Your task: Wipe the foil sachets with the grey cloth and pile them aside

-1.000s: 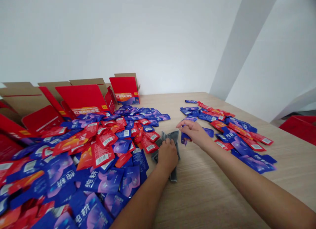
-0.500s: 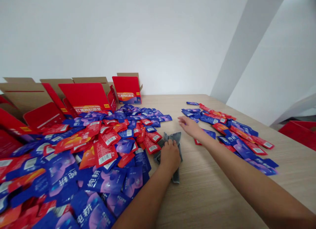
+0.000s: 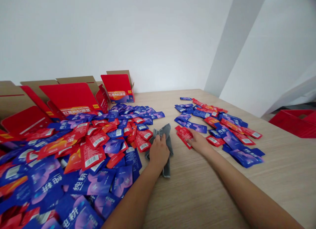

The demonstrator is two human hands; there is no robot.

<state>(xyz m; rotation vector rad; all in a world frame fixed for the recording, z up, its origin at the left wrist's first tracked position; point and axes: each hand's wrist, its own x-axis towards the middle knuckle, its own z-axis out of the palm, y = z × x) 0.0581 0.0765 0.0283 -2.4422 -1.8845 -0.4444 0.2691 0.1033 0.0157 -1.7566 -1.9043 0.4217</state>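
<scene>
My left hand (image 3: 159,151) is closed on a crumpled grey cloth (image 3: 167,140) that rests on the table, right beside a large heap of sachets. To the right of it, my right hand (image 3: 198,141) grips the near side of a red sachet (image 3: 183,134) lying on the wood; its fingertips are partly hidden. Just beyond that sachet is a blue-purple sachet (image 3: 197,127). Several red and blue sachets (image 3: 230,137) are spread in a loose group past my right hand.
The heap of red and blue sachets (image 3: 95,179) covers the left of the wooden table (image 3: 195,192). Open red cartons (image 3: 70,99) stand behind it, with one more carton (image 3: 119,87) near the wall. A red box (image 3: 293,122) sits beyond the table's right edge.
My right hand has come down and nearer, from above the table onto the red sachet. My left hand stays on the cloth. The view has swung slightly right.
</scene>
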